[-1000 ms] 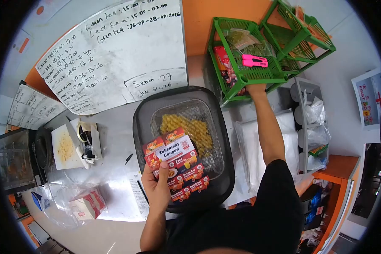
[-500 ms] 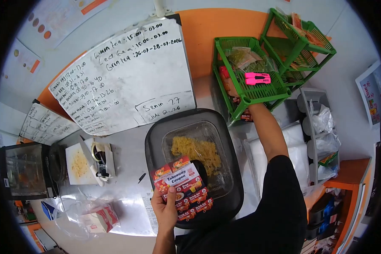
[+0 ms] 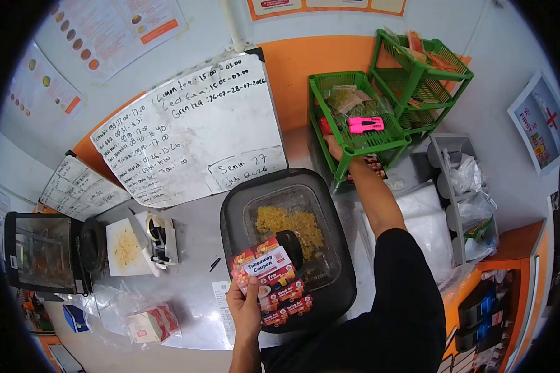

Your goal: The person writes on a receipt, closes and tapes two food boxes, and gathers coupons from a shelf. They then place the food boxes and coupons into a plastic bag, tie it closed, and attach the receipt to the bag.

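Note:
My left hand [image 3: 245,304] grips a fan of red takeaway coupons [image 3: 271,276], thumb on top, held over the black lid's near part. Under them, the large black lidded container [image 3: 230,211] shows yellow food [image 3: 289,225] through its clear window. My right arm reaches forward to the green tiered rack [image 3: 348,151]. The right hand [image 3: 334,148] is inside the lower tier, partly covered by the rack's frame, close to a red item [image 3: 325,125]; its fingers are mostly hidden. More red printed cards [image 3: 373,166] lie in that tier, beside my wrist.
Pink highlighters [image 3: 366,125] and herb bags lie on the rack's upper tier. A whiteboard [image 3: 193,130] leans behind. At left are a cutting board [image 3: 123,248], tape dispenser [image 3: 162,239], pen [image 3: 215,265] and bagged box [image 3: 152,324]. Plastic sheets [image 3: 410,230] and a grey organizer [image 3: 457,205] stand right.
My right hand has shifted left and deeper within the rack's lower tier. The view has tilted slightly upward. My left hand keeps the coupons in nearly the same place.

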`<state>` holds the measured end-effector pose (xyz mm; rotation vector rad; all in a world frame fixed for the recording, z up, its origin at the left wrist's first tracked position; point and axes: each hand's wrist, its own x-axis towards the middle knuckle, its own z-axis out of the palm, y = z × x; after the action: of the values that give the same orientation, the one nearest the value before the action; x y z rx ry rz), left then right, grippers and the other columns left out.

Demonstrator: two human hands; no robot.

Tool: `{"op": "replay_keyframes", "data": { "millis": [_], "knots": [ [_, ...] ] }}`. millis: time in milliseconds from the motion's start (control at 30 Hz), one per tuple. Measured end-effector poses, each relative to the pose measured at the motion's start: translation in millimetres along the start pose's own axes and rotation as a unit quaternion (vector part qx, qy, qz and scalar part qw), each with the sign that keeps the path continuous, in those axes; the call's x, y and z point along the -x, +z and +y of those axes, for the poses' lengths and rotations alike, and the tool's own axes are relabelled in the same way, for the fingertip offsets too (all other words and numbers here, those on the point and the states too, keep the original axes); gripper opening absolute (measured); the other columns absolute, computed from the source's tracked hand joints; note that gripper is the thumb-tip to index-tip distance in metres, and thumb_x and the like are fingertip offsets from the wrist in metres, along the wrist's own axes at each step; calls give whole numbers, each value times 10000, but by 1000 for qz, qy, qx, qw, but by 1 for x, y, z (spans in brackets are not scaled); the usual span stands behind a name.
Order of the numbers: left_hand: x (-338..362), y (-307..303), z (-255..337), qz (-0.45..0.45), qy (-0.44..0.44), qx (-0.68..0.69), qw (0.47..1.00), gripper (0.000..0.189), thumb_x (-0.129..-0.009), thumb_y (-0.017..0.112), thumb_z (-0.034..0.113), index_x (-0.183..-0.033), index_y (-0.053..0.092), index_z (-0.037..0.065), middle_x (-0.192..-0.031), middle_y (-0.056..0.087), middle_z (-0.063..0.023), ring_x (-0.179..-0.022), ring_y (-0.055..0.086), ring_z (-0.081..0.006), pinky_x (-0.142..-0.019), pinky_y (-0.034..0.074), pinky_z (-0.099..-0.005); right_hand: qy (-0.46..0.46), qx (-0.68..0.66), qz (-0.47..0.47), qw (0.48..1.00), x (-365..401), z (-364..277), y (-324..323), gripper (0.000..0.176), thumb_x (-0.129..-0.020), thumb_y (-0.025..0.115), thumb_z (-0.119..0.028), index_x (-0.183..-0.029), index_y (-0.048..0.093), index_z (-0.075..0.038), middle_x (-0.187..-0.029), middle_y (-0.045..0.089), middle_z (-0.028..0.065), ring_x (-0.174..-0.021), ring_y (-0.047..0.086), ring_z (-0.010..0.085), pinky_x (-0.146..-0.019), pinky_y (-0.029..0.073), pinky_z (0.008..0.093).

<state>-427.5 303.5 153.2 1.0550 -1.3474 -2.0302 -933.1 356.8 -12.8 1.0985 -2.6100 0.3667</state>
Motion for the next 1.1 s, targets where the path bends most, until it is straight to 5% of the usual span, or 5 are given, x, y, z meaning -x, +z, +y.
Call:
{"op": "replay_keyframes", "data": {
  "millis": [367, 567, 767, 967, 1100],
  "knots": [
    [26, -12, -5, -6, 23, 31, 999, 188, -1036, 651, 163, -1156, 668, 19, -995, 733, -34, -816, 664, -61, -730, 534, -227, -18, -23, -105, 994, 94, 12, -73, 282, -879, 683, -139, -1155, 681, -84, -1308, 615, 232, -1133, 601, 446, -945, 414, 577],
    [52, -17, 10, -11, -21, 13, 1000, 198, -1033, 655, 181, -1166, 649, 35, -943, 720, -38, -780, 683, -78, -578, 558, -216, -134, -119, 100, 979, 166, 18, -159, 150, -943, 638, -123, -1081, 653, -66, -1160, 616, 124, -1074, 588, 359, -902, 432, 502],
    [59, -39, 11, -29, -24, 15, 999, 260, -1020, 669, 166, -1236, 645, 23, -934, 710, -33, -770, 691, -71, -499, 561, -208, 33, -213, 175, 961, 219, -68, -265, 153, -1000, 584, -46, -1124, 651, 13, -1055, 715, 178, -976, 699, 312, -858, 529, 376],
    [65, -68, 5, -95, -14, 107, 990, 244, -1040, 632, 134, -1244, 643, 1, -1044, 734, -53, -866, 701, -81, -701, 596, -237, -372, -153, 101, 910, 285, -244, -336, 147, -810, 725, -76, -929, 651, -32, -1108, 710, 146, -1064, 691, 321, -902, 522, 488],
    [78, -117, 3, -116, 53, 105, 986, 266, -1069, 591, 170, -1258, 647, -10, -1093, 729, -57, -945, 684, -83, -826, 563, -248, -434, -165, 66, 883, 331, -337, -331, 127, -792, 727, -125, -880, 662, -62, -1061, 687, 88, -1082, 669, 274, -909, 502, 478]
  ]
}}
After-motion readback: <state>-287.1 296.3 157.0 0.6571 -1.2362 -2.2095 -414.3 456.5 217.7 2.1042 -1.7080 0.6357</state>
